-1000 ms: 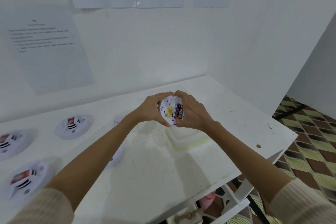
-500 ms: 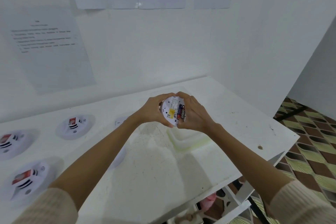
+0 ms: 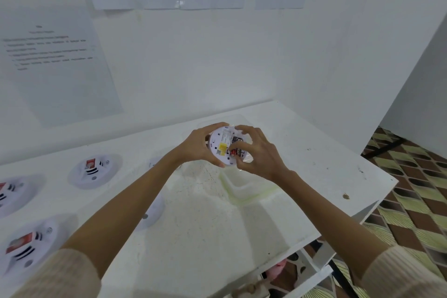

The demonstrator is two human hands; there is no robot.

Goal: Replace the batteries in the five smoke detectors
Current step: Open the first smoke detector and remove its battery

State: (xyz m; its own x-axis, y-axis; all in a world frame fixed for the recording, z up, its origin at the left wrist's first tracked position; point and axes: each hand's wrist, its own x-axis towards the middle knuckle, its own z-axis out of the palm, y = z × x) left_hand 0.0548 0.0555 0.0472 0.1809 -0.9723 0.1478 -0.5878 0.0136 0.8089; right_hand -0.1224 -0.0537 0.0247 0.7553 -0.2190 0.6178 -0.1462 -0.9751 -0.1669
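White detector (image 3: 220,140) between curled left hand (image 3: 195,146), right hand (image 3: 262,156).

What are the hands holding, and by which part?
A smoke detector, back showing: left hand grips its left rim, right hand its right side over the battery.

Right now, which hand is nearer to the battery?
Right. The right hand touches the battery with its thumb; the left hand grips the smoke detector by its left edge.

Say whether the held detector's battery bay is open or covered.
Open: the battery lies exposed in the smoke detector back, under the thumb of the right hand. No cover shows.
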